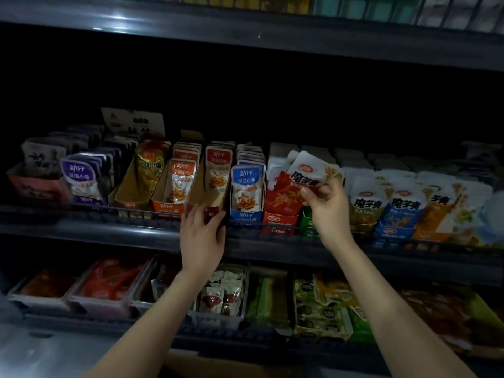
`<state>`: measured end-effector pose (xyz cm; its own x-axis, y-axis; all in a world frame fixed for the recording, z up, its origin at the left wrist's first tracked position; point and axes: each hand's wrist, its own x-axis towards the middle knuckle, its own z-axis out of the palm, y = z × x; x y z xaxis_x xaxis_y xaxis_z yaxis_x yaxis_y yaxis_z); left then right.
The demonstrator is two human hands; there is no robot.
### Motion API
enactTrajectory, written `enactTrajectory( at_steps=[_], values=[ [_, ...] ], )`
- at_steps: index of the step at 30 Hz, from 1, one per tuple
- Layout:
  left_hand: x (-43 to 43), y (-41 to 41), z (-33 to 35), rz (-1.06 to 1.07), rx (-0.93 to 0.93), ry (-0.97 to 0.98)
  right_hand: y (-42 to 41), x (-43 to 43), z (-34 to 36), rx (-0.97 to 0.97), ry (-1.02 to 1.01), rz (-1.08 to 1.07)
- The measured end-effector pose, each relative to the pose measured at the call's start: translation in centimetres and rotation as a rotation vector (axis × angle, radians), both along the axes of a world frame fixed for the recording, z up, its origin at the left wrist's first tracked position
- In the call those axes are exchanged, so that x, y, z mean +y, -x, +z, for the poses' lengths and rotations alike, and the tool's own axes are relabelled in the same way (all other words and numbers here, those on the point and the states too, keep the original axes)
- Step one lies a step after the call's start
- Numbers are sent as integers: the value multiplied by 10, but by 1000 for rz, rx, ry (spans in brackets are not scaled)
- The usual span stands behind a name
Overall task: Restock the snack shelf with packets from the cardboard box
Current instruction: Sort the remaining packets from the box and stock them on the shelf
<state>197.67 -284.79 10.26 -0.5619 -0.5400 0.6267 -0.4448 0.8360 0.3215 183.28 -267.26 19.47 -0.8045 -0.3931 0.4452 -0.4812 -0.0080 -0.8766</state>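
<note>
The right grip [327,205] pinches a small bunch of white packets [308,173] by their lower edge, above the red tray [278,211] on the middle shelf [109,227]. I judge them light, thin and crinkly, with slick film that slides easily. A pinch across the sealed edge should suit best, without squeezing the middle. The left grip [203,230] clasps the front of a half-empty carton [197,195]. Counted: two hands, one packet face showing plainly with at least one more behind, and five fish-snack cartons in a row. A brown box [218,364] seems to sit at the bottom edge
</note>
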Motion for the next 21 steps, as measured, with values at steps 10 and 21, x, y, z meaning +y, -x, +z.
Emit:
enactTrajectory(
  at_steps=[10,21],
  values=[
    [-3,-8,-7,-15,-104,47,-4,-11,-1,241,-362,-74],
    [-3,-7,-9,-6,-114,47,7,-6,5,133,-432,-117]
  ],
)
